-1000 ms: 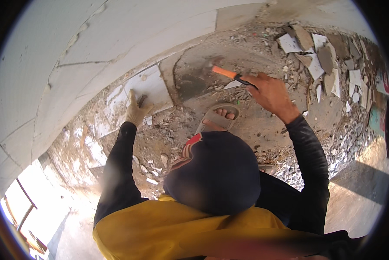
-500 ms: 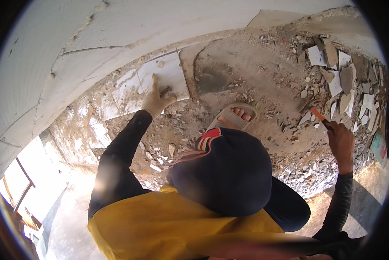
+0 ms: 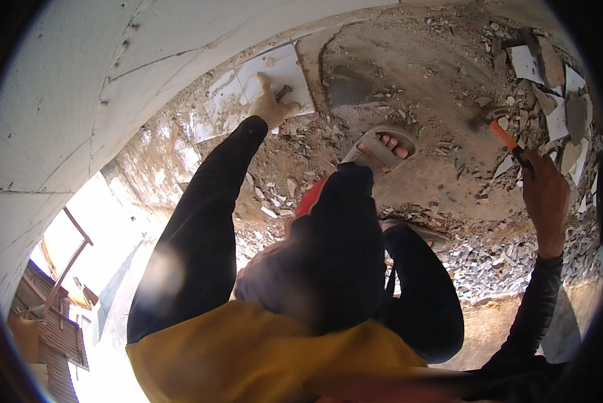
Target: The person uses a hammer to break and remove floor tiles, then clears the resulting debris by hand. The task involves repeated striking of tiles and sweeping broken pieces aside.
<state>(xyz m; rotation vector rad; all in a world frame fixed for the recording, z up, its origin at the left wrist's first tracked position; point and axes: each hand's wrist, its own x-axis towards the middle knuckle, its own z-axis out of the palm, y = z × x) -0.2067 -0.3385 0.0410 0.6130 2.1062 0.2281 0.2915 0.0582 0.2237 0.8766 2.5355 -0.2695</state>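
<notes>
My left hand (image 3: 269,109), in a pale knit glove, is over a white floor tile (image 3: 295,70) near the wall. A short rusty metal chisel (image 3: 284,93) sticks out between its stretched forefinger and thumb; the other fingers, seemingly wrapped around it, are hidden, as is the chisel's far end. My bare right hand (image 3: 545,195) grips the black end of an orange-handled hammer (image 3: 504,136). The hammer's head is blurred against the dusty ground, off to the right and well apart from the chisel.
A white wall (image 3: 60,101) curves along the left and far side. Broken tile pieces (image 3: 555,117) are heaped at far right, and grey rubble (image 3: 496,269) lies nearer. My sandaled foot (image 3: 389,149) stands on the dirt between my hands. Dark-clothed knees fill the middle.
The view has shifted, so the ground and both hands sit higher and the hands farther right. A second sandal now shows. Both hands keep their hold on chisel and hammer.
</notes>
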